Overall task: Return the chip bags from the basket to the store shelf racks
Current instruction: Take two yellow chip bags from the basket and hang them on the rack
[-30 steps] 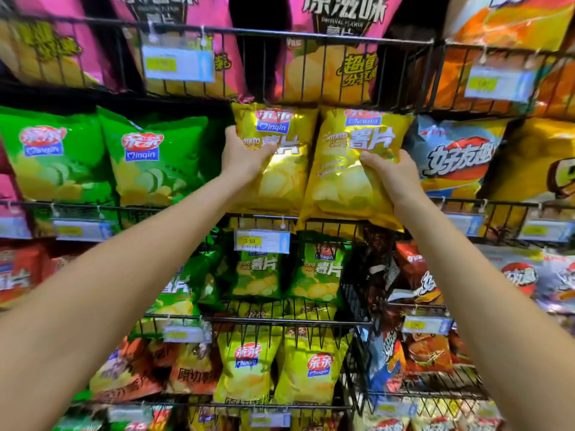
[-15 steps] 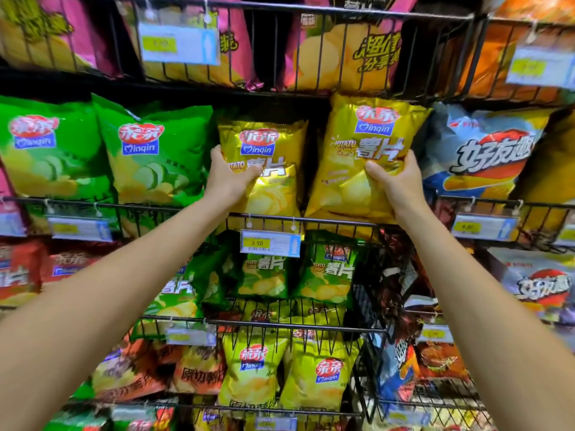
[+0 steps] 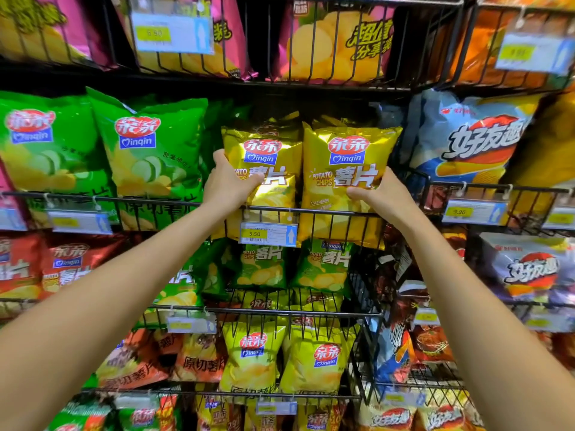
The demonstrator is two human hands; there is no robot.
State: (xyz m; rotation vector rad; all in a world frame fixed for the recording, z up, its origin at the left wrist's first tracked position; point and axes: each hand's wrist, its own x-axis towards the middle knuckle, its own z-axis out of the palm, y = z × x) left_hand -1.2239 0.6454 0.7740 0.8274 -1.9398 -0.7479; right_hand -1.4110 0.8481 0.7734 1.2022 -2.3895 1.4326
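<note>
My left hand (image 3: 225, 181) is curled around the left edge of the left glossy yellow foil chip bag (image 3: 264, 172), thumb across its printed front and the other fingers hidden behind it, so I have a real hold on it. If I let go carelessly, I judge this bag could lean left into the big crinkled green chip bags (image 3: 149, 150) standing just beside it, or tip forward over the black wire rack rail (image 3: 329, 213), because only its lower part sits behind that rail above the white and blue price tag (image 3: 267, 234). The two yellow bags touch along their inner edges, so a shove on one would likely skew the other. My right hand (image 3: 378, 197) cups the lower right corner of the right glossy yellow foil chip bag (image 3: 348, 181), thumb pressed on its front; how far the fingers close behind it I cannot tell. That bag stands upright in the same rack, reaching above and left of my palm, and a sideways push might crowd it against the pale blue chip bag (image 3: 466, 141) close on its right.
</note>
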